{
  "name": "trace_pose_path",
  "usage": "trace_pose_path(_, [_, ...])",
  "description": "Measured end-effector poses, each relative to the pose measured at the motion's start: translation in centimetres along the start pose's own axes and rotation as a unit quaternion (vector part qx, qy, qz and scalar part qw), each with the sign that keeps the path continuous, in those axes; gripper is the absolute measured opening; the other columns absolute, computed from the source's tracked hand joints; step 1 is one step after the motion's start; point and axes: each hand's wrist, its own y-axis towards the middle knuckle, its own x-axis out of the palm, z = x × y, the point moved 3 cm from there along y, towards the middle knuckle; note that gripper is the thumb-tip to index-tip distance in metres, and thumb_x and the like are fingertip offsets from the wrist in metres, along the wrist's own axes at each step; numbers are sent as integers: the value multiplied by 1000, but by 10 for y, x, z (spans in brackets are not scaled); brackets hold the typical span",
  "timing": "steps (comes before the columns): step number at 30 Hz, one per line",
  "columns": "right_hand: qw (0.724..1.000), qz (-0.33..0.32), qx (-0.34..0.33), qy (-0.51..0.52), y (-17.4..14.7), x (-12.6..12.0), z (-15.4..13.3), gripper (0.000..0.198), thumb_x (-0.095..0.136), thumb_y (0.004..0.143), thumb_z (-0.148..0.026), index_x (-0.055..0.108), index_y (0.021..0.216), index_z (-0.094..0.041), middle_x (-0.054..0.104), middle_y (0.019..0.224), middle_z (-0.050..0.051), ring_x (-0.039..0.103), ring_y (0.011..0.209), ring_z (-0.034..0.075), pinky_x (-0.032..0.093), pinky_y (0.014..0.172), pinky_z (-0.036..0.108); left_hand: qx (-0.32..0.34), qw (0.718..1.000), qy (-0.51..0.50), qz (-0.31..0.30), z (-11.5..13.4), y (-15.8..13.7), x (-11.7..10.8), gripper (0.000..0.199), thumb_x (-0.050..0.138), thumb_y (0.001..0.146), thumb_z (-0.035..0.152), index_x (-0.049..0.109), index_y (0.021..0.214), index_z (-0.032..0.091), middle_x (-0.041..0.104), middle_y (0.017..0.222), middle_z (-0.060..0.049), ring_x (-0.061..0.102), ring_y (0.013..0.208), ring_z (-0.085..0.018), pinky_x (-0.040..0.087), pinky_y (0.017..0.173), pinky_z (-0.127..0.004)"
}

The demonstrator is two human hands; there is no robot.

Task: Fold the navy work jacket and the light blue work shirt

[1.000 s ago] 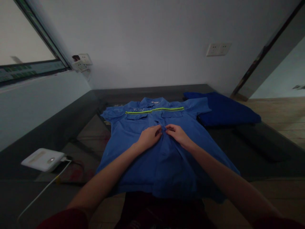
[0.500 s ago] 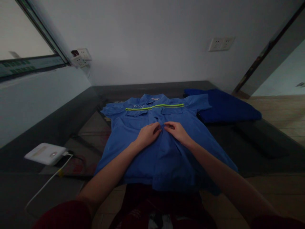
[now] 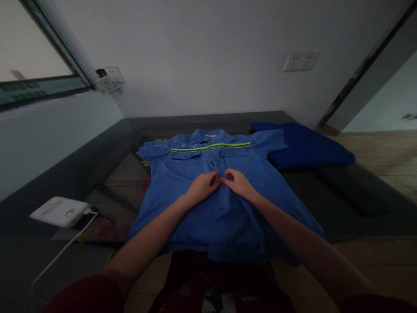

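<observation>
1. Head view, place of the shirt: a blue shirt [image 3: 228, 221] lies front up across the middle of the tabletop [image 3: 342, 226], its collar [image 3: 210, 134] towards the far edge by the wall and its hem reaching over the near edge.

2. Head view, hands: the left hand [image 3: 203, 186] and right hand [image 3: 240, 184] meet over the front placket [image 3: 220, 204], below the chest band [image 3: 228, 144]. Each has thumb and fingers drawn together, seemingly pinching a little of the placket cloth; the fingertips hide what lies between them.

3. Head view, what looks done: the shirt is spread out, both short sleeves stretch sideways, and the two fronts lie together along most of the middle. I judge this laying-out complete.

4. Head view, what looks left: a small dark gap shows in the placket just above the fingertips, so the front looks only partly closed there. Whether the stretch below the hands is fastened cannot be told.

5. Head view, around it: dark blue cloth [image 3: 309, 148] lies towards the far right corner; a white device [image 3: 60, 211] sits by the left edge.
</observation>
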Motion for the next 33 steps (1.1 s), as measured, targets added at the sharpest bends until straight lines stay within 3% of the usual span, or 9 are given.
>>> trace_pose_path(5, [999, -21, 22, 9, 0, -8, -1, 15, 56, 72, -31, 51, 65, -18, 54, 59, -2, 51, 57, 13, 35, 54, 23, -11, 1000, 22, -3, 1, -1, -3, 10, 54, 84, 30, 58, 85, 21, 64, 73, 0, 58, 64, -14, 34, 54, -22])
trace_pose_path(11, [995, -57, 65, 57, -1, -15, -1, 7, 53, 68, -23, 56, 66, -17, 56, 56, -2, 53, 54, 13, 38, 52, 22, 6, 999, 21, 34, 8, -2, -11, 9, 52, 86, 28, 58, 87, 21, 64, 76, 0, 58, 67, -14, 37, 58, -22])
trace_pose_path(16, [999, -30, 19, 12, -3, -15, -8, 12, 53, 67, -16, 63, 74, -14, 64, 66, 1, 58, 62, 14, 42, 61, 23, 22, 997, 54, 48, 13, -4, -12, 10, 51, 87, 27, 58, 91, 21, 64, 81, -1, 58, 70, -15, 37, 60, -22])
trace_pose_path(23, [993, 58, -14, -102, -12, -16, -25, 21, 56, 74, -14, 69, 90, -16, 69, 75, 5, 62, 68, 18, 45, 67, 27, 29, 995, 83, 56, 13, -6, -13, 11, 51, 87, 29, 58, 92, 22, 65, 84, -2, 59, 72, -15, 39, 61, -23])
trace_pose_path(33, [984, 11, -48, -173, -18, -8, -36, 28, 56, 78, -9, 69, 102, -13, 72, 94, 11, 65, 83, 22, 47, 78, 31, 29, 994, 82, 73, 8, -6, -14, 11, 53, 87, 26, 62, 86, 22, 67, 87, -2, 60, 75, -16, 40, 63, -23])
